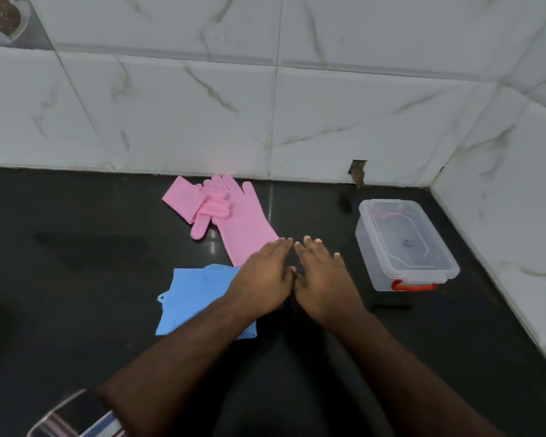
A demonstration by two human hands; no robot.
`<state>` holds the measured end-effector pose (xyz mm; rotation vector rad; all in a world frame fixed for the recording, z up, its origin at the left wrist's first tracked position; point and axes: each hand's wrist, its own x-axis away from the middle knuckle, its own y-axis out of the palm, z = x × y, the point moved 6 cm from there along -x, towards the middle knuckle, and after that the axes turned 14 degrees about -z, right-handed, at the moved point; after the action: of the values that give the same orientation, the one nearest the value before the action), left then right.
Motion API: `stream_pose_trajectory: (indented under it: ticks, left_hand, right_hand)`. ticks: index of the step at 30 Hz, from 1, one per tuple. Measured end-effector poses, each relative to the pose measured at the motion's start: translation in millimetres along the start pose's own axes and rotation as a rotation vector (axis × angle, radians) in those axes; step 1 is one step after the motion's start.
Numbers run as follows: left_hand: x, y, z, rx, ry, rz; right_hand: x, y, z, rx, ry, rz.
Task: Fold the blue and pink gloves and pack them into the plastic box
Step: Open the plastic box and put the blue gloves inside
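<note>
Two pink gloves lie on the black counter near the back wall: a long flat pink glove [245,222] and a folded pink glove [191,200] overlapping it at the fingers. A blue glove [189,298] lies flat in front of them, partly hidden under my left forearm. My left hand [264,275] is flat, palm down, over the blue glove's right edge and the long pink glove's cuff. My right hand [323,279] lies flat beside it on the bare counter, fingers together. Neither hand grips anything. The clear plastic box [405,244] with a red latch stands open to the right.
White marble-patterned tiled walls [265,105] close the back and right side of the black counter [76,279]. A small gap in the tile sits at the wall base behind the box. A striped sleeve shows at the bottom left.
</note>
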<state>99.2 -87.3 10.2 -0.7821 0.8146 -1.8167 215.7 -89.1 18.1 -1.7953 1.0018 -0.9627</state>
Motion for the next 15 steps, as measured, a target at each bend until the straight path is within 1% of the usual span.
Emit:
stream_pose_trajectory:
  ticks: [3, 6, 8, 11, 15]
  left_hand:
    - [-21, 8, 40, 0.155, 0.006, -0.013]
    - [-36, 19, 68, 0.257, -0.019, -0.078]
    - [-45, 28, 82, 0.321, -0.031, -0.124]
    - [-54, 37, 97, 0.409, -0.076, -0.165]
    - [-60, 41, 103, 0.573, -0.124, -0.162]
  right_hand:
    - [14, -44, 42, -0.041, 0.079, 0.124]
    - [34, -83, 97, -0.164, 0.242, 0.265]
    - [46, -100, 132, -0.190, 0.349, 0.321]
    - [55, -106, 168, -0.247, 0.456, 0.300]
    - [59, -101, 175, -0.345, 0.473, 0.240]
